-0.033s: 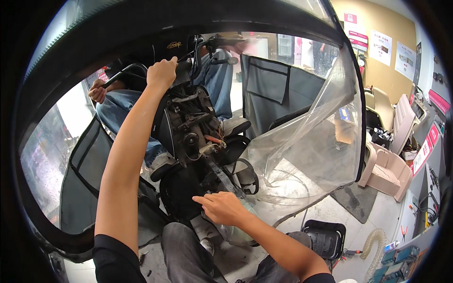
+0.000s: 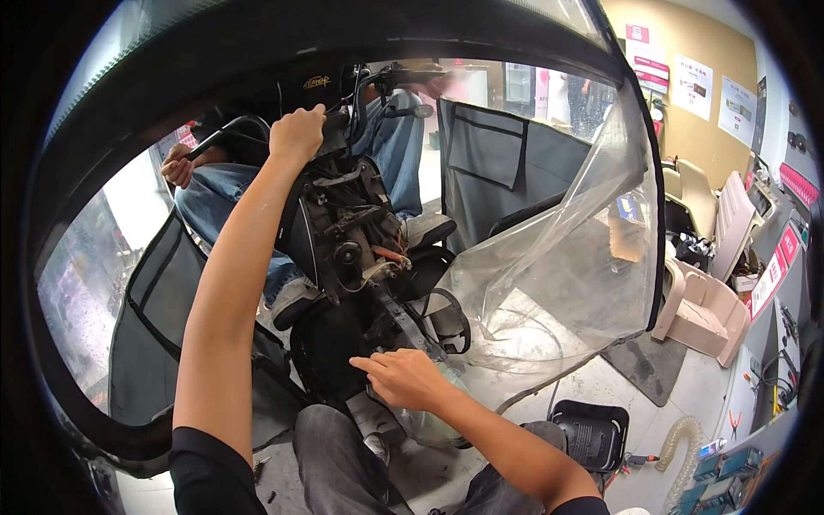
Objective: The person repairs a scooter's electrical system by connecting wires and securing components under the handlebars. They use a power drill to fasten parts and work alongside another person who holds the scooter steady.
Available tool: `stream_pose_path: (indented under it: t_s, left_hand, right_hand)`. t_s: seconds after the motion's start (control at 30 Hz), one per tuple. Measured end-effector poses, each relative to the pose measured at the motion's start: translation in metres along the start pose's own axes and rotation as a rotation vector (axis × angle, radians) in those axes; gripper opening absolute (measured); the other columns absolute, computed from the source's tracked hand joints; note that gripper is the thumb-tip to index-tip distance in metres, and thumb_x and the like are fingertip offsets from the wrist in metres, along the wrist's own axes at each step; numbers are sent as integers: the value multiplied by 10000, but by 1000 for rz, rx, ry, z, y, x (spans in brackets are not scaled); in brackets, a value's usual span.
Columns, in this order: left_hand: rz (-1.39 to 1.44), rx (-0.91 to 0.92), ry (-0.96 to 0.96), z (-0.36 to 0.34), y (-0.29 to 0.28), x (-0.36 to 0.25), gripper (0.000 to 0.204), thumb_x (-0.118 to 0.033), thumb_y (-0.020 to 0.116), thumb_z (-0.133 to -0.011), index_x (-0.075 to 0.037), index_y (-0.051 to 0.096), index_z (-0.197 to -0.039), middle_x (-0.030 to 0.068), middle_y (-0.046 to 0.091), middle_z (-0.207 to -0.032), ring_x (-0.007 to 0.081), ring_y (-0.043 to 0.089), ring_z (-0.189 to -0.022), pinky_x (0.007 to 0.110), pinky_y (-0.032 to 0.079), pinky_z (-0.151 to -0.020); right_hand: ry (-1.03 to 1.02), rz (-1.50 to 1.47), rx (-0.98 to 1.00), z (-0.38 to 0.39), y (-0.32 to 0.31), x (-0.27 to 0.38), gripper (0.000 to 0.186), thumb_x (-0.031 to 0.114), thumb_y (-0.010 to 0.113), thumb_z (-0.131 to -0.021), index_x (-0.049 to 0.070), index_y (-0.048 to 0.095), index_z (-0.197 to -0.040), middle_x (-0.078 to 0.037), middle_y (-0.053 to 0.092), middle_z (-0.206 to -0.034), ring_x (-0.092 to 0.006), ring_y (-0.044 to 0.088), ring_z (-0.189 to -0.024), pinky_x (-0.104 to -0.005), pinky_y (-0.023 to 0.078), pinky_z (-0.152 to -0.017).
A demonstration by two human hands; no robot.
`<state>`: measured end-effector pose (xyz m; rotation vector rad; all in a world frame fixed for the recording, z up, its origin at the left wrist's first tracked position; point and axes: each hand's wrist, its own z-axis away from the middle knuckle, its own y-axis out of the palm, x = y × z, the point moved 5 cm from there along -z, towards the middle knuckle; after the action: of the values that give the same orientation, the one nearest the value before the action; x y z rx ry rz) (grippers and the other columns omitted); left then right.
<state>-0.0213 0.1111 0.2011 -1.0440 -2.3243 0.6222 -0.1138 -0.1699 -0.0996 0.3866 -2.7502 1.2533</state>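
Note:
A two-wheeled scooter (image 2: 343, 227) stands in front of me, its front exposed with wires and brackets showing. At the top of it, beside the handlebar area, my left hand (image 2: 297, 136) is closed; what lies in its fingers is hidden. My right hand (image 2: 403, 379) is lower down, over the scooter's front mudguard (image 2: 421, 421). Its index finger stretches out to the left and the other fingers curl in, with nothing visible held. Loose wires (image 2: 378, 271) with orange and pale ends hang from the middle of the exposed front.
Another person sits astride the scooter, a hand (image 2: 178, 166) on a black bar. A clear plastic sheet (image 2: 549, 257) and grey fabric panels (image 2: 489, 154) surround it under a dark frame. At right are a black plastic tray (image 2: 592, 433), beige plastic parts (image 2: 704, 309) and a coiled hose (image 2: 682, 446).
My left hand has shifted very slightly to the right. My right hand and the scooter look the same.

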Motion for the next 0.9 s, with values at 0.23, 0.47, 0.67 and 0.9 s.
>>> stream_pose_path:
  t_s: [0.23, 0.47, 0.67, 0.9]
  left_hand:
    - [86, 94, 71, 26, 12, -56, 236, -220, 516, -977, -31, 645, -1038, 206, 742, -957, 410, 730, -899, 521, 574, -766]
    - [702, 226, -442, 97, 42, -135, 351, -313, 413, -1057, -26, 597, -1142, 300, 682, -1106, 501, 642, -1078, 589, 490, -927]
    - [949, 224, -528, 182, 43, -160, 395, -362, 384, -1081, -18, 578, -1097, 326, 670, -1038, 538, 626, -993, 604, 476, -875]
    - [1368, 226, -490, 304, 51, -177, 333, -266, 438, -1087, 2, 531, -911, 246, 631, -725, 445, 633, -708, 514, 491, -663]
  right_hand:
    - [-5, -56, 0, -2, 4, 0, 333, 139, 665, -868, 95, 661, -1198, -37, 648, -814, -247, 677, -757, -377, 531, -666]
    - [31, -31, -117, -1, -11, -7, 209, 111, 672, -840, 101, 691, -1047, -56, 667, -798, -277, 674, -696, -395, 538, -647]
    - [74, 47, -361, 5, -46, -20, 129, 51, 682, -777, 67, 710, -902, -69, 691, -767, -271, 654, -630, -368, 516, -598]
    - [124, 93, -392, 14, -52, -27, 72, 39, 657, -783, 70, 689, -839, -61, 699, -763, -256, 612, -575, -349, 474, -553]
